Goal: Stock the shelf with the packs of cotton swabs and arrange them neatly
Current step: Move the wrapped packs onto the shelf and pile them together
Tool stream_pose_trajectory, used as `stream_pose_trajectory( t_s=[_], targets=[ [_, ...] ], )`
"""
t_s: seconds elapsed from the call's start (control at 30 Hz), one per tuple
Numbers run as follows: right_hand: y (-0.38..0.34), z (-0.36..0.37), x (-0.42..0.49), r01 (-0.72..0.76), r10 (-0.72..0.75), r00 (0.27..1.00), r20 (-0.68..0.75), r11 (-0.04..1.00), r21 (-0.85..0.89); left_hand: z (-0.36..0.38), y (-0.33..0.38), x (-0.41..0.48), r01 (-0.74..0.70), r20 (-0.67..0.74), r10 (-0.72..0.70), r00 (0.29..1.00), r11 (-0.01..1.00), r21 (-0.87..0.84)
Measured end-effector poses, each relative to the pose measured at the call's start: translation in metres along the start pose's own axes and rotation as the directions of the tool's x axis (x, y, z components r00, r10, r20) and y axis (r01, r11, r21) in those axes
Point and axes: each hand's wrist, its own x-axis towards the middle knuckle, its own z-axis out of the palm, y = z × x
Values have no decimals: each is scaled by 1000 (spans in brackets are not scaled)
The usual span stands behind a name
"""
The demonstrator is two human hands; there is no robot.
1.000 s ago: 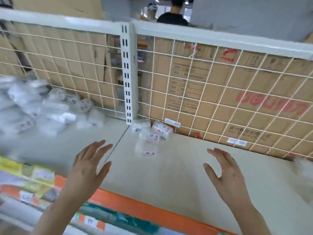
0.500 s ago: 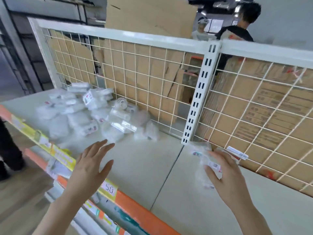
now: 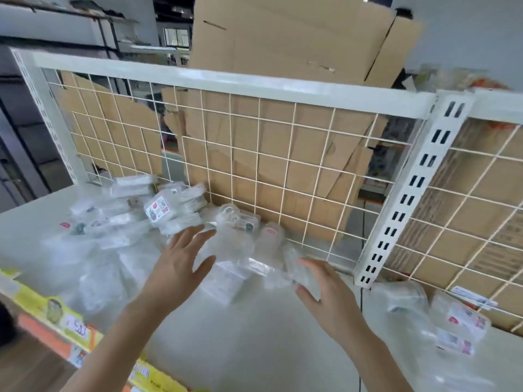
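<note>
Clear plastic packs of cotton swabs are lying heaped at centre left on the pale shelf board, where half a second ago the view was sitting further right. Left hand is hovering with fingers spread; right hand, now off the smaller pack cluster at lower right, is reaching in, fingers apart. Judging by this, gathering is beginning.

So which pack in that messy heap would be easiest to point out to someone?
Start at the white wire grid behind the shelf, then drop to the heap of clear cotton swab packs at its foot. Near the top sits a boxy pack tilted towards the camera. Unlike its blurred neighbours, it shows a printed label with a red mark.
</note>
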Motion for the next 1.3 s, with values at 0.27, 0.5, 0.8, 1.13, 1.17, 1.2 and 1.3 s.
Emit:
stream_pose_trajectory(
  t_s=[0.27, 0.5, 0.8, 1.13, 1.17, 1.2, 1.3],
  targets=[
    [-29, 48, 35, 28, -6, 995, 103, 978, -207, 31, -13, 62, -164, 237, 140, 961, 983, 84],
    [-33, 49, 45, -41, 57, 987, 147, 993, -109, 37, -19, 68, -257, 294, 218, 931, 961, 101],
    [-41, 38, 34, -68, 67, 992, 110, 998, -1, 28, -7, 74, -171, 424, 115, 898, 981, 95],
    [-15, -19, -26, -248, 271, 940, -207, 960, 133, 25, 0, 50, -109, 136, 130, 982, 982, -152],
    [-10, -27, -37, -267, 296, 926, -236, 953, 145, 24, 5, 46, -125, 134, 148, 980, 978, -168],
    [-5, -34, -48, -282, 313, 912, -265, 948, 150, 24, 10, 42, -147, 138, 173, 975, 972, -181],
    [7, -55, -84, -328, 364, 862, -351, 931, 160, 29, 35, 28, -209, 151, 247, 957, 950, -231]
  ],
)
